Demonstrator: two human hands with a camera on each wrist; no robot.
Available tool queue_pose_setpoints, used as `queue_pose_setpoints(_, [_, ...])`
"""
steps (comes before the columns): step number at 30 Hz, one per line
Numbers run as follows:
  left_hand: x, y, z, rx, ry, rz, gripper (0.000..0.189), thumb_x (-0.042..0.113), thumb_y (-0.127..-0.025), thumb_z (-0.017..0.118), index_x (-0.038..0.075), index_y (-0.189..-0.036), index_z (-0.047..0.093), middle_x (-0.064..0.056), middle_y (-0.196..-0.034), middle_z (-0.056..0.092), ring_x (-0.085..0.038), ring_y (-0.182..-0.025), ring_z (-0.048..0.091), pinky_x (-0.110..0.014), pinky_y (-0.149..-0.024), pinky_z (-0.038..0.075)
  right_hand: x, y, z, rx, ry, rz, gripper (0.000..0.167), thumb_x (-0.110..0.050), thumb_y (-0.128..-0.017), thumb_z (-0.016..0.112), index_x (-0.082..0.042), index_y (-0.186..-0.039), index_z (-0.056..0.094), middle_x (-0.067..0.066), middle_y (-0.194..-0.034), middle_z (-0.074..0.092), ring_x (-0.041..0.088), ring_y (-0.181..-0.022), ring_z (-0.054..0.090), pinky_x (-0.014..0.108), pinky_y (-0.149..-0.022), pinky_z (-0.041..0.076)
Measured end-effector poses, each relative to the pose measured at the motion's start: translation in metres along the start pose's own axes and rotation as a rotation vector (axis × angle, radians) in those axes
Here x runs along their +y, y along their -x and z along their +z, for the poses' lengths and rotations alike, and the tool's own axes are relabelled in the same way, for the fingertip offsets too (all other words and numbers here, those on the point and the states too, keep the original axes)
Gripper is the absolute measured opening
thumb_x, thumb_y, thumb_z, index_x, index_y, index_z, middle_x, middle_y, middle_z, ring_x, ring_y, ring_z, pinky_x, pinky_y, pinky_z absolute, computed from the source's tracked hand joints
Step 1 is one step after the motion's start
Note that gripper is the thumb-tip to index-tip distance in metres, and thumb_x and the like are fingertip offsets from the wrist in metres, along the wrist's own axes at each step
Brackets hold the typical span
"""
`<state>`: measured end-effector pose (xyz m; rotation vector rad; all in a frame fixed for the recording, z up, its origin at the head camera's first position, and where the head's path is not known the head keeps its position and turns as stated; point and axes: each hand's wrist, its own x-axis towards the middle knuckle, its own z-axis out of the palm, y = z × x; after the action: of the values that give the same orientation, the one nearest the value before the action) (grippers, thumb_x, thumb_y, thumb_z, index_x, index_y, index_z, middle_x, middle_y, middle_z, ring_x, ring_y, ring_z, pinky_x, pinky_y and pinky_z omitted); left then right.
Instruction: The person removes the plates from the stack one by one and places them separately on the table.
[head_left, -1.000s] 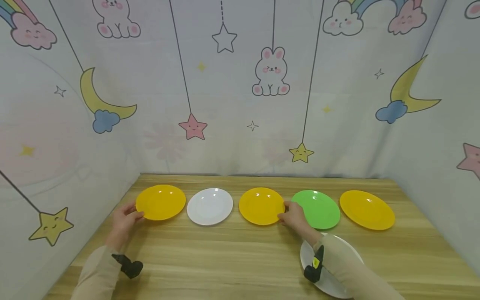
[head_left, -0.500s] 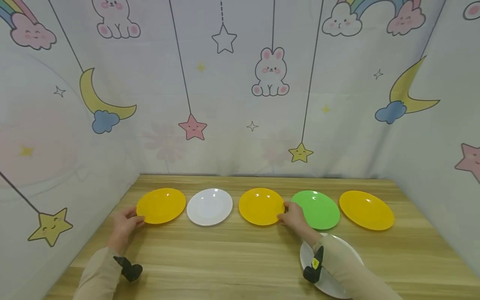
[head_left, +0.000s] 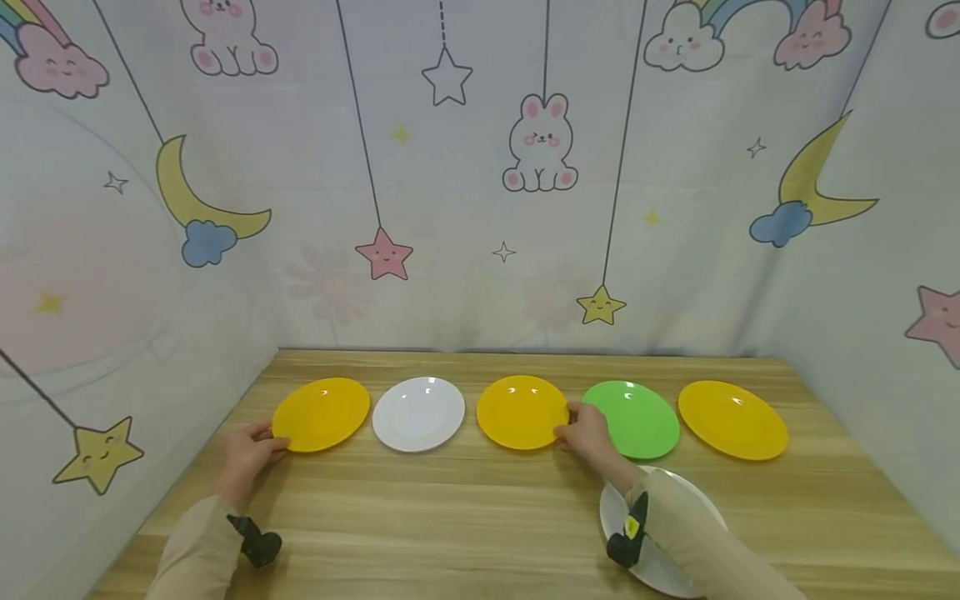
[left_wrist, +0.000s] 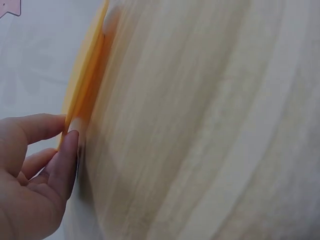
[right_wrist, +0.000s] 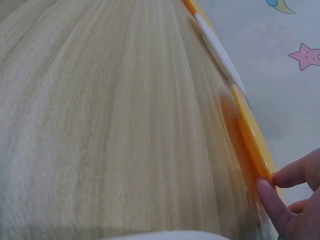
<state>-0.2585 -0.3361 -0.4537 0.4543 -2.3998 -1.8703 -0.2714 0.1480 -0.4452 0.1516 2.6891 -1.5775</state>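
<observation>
At the left end of a row of plates, my left hand (head_left: 247, 458) pinches the rim of a yellow plate (head_left: 321, 414) between thumb and fingers. The left wrist view shows that yellow plate (left_wrist: 85, 75) edge-on, gripped at its near edge. My right hand (head_left: 588, 435) pinches the right rim of the middle yellow plate (head_left: 522, 412); the right wrist view has the thumb below this yellow plate's edge (right_wrist: 252, 137) and a finger above. Between the two held plates lies a white plate (head_left: 418, 414).
Right of my right hand are a green plate (head_left: 637, 421) and another yellow plate (head_left: 732, 420). A larger white plate (head_left: 678, 558) lies partly under my right forearm. The wooden table (head_left: 420, 533) meets a printed curtain (head_left: 465, 308) behind the row.
My left hand has brought the left yellow plate slightly toward me and its tilt has shifted a little. The right hand and the other plates stay put.
</observation>
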Motion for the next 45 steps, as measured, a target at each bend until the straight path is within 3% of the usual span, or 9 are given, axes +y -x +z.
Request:
queue_pose_setpoints(13, [-0.002, -0.001, -0.002, 0.009, -0.080, -0.024, 0.061, -0.007, -0.079, 0.060, -0.024, -0.128, 0.027, -0.043, -0.124, 0.036, 0.000, -0.064, 0.055, -0.018, -0.061, 0.054, -0.007, 0.001, -0.003, 0.013, -0.327, 0.086, 0.054, 0.009, -0.079, 0.056, 0.013, -0.130, 0.037, 0.031, -0.111, 0.052, 0.013, -0.056, 0.061, 0.028, -0.056, 0.056])
queue_pose_setpoints(21, [-0.004, -0.001, -0.005, -0.003, -0.063, -0.013, 0.064, -0.005, -0.078, 0.062, -0.024, -0.128, 0.026, -0.043, -0.123, 0.036, 0.001, -0.065, 0.055, -0.018, -0.062, 0.054, -0.012, 0.004, -0.006, 0.032, -0.437, 0.105, 0.050, 0.011, -0.081, 0.052, 0.012, -0.130, 0.038, 0.027, -0.110, 0.052, 0.008, -0.056, 0.057, 0.028, -0.062, 0.056])
queue_pose_setpoints(27, [-0.005, -0.001, -0.006, 0.004, -0.073, -0.009, 0.064, -0.004, -0.079, 0.061, -0.024, -0.128, 0.025, -0.043, -0.125, 0.033, 0.003, -0.065, 0.054, -0.017, -0.062, 0.054, -0.018, 0.003, -0.008, 0.047, -0.451, 0.075, 0.053, 0.012, -0.082, 0.051, 0.011, -0.133, 0.036, 0.028, -0.112, 0.050, 0.010, -0.057, 0.058, 0.034, -0.067, 0.057])
queue_pose_setpoints(36, [-0.002, 0.003, -0.007, -0.005, -0.058, -0.012, 0.065, -0.004, -0.079, 0.062, -0.025, -0.128, 0.024, -0.044, -0.123, 0.035, 0.003, -0.066, 0.054, -0.018, -0.064, 0.054, -0.019, -0.001, -0.006, 0.059, -0.444, 0.089, 0.055, 0.012, -0.084, 0.050, 0.009, -0.136, 0.031, 0.030, -0.117, 0.046, 0.008, -0.058, 0.056, 0.025, -0.061, 0.056])
queue_pose_setpoints(41, [0.002, 0.006, -0.006, -0.043, -0.070, -0.017, 0.066, -0.001, -0.080, 0.063, -0.025, -0.128, 0.024, -0.042, -0.124, 0.037, 0.002, -0.069, 0.055, -0.020, -0.068, 0.055, -0.012, -0.003, -0.003, 0.042, -0.355, 0.111, 0.056, 0.010, -0.085, 0.050, 0.008, -0.137, 0.030, 0.028, -0.115, 0.046, 0.010, -0.063, 0.057, 0.028, -0.066, 0.056])
queue_pose_setpoints(45, [0.005, 0.007, -0.004, -0.044, -0.083, -0.027, 0.068, 0.001, -0.080, 0.063, -0.024, -0.129, 0.024, -0.041, -0.128, 0.034, 0.003, -0.069, 0.055, -0.019, -0.068, 0.054, -0.006, -0.003, -0.002, 0.024, -0.221, 0.065, 0.057, 0.012, -0.081, 0.051, 0.010, -0.135, 0.032, 0.028, -0.109, 0.049, 0.015, -0.068, 0.058, 0.027, -0.061, 0.056])
